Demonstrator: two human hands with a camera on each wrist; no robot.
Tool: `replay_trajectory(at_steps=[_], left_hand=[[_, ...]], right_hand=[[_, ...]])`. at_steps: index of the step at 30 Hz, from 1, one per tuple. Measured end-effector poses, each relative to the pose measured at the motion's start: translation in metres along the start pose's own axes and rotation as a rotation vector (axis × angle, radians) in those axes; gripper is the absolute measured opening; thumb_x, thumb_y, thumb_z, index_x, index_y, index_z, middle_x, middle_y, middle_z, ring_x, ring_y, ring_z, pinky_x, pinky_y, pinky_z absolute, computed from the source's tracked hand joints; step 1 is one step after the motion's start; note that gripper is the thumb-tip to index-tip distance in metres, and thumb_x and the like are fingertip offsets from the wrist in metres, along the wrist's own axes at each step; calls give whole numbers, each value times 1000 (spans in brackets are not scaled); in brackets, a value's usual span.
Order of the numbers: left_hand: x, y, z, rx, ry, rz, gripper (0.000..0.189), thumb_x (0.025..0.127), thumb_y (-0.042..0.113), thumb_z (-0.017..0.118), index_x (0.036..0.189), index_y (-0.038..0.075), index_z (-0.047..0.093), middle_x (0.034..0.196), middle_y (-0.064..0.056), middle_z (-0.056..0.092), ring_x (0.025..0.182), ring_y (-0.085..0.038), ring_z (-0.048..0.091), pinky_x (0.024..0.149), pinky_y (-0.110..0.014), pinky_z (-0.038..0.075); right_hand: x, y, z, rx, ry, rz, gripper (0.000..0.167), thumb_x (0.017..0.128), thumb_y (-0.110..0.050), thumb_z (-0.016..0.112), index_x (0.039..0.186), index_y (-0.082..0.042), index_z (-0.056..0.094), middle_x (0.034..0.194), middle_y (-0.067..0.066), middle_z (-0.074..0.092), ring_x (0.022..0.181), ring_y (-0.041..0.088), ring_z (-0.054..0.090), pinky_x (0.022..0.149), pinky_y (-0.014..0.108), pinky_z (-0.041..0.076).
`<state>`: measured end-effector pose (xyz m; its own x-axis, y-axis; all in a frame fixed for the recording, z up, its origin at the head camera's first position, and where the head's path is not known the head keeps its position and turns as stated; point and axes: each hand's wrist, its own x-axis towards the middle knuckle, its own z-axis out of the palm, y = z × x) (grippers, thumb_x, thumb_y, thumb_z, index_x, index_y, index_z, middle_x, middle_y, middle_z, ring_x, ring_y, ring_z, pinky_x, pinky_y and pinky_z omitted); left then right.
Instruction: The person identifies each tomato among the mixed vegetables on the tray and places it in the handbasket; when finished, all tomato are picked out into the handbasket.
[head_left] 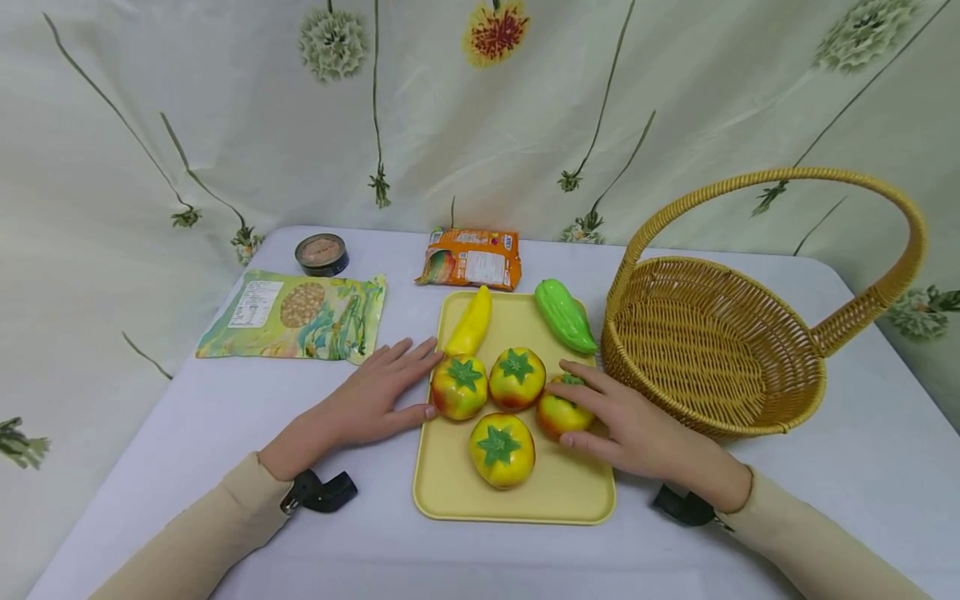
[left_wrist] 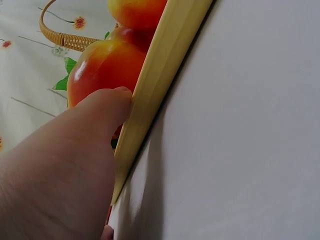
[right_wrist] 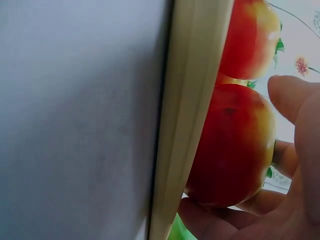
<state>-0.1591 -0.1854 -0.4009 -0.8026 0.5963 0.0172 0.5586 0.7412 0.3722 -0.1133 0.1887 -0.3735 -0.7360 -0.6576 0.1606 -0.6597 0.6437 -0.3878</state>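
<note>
On the pale yellow tray (head_left: 570,500) sit several yellow-red toy persimmons with green leaf tops, among them a front one (head_left: 502,454) and a middle one (head_left: 517,382). My right hand (head_left: 633,417) reaches over the rightmost persimmon (right_wrist: 232,145), its fingers bent round the far side and its thumb raised near the close side. My left hand (head_left: 375,400) lies at the tray's left edge with fingers extended. Its thumb tip is right at the tray rim (left_wrist: 150,95), beside the leftmost persimmon (left_wrist: 105,70). A yellow banana-shaped piece (head_left: 471,323) and a green pepper (head_left: 564,315) lie at the tray's back.
A wicker basket (head_left: 622,358) with a tall arched handle stands right of the tray. Behind the tray lies an orange snack packet (head_left: 480,258). To the left are a green food pouch (head_left: 330,321) and a small round can (head_left: 322,254) on the white tablecloth.
</note>
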Motion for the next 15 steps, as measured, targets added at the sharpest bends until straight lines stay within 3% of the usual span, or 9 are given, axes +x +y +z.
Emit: replay_trajectory(at_steps=[15], left_hand=[[1, -4, 1, -70, 20, 33, 72, 93, 50, 67, 154, 18, 46, 169, -7, 29, 155, -46, 23, 124, -68, 15]], right_hand=[[-1, 4, 1, 33, 33, -20, 56, 93, -32, 74, 144, -16, 58, 156, 21, 46, 138, 41, 52, 108, 58, 49]])
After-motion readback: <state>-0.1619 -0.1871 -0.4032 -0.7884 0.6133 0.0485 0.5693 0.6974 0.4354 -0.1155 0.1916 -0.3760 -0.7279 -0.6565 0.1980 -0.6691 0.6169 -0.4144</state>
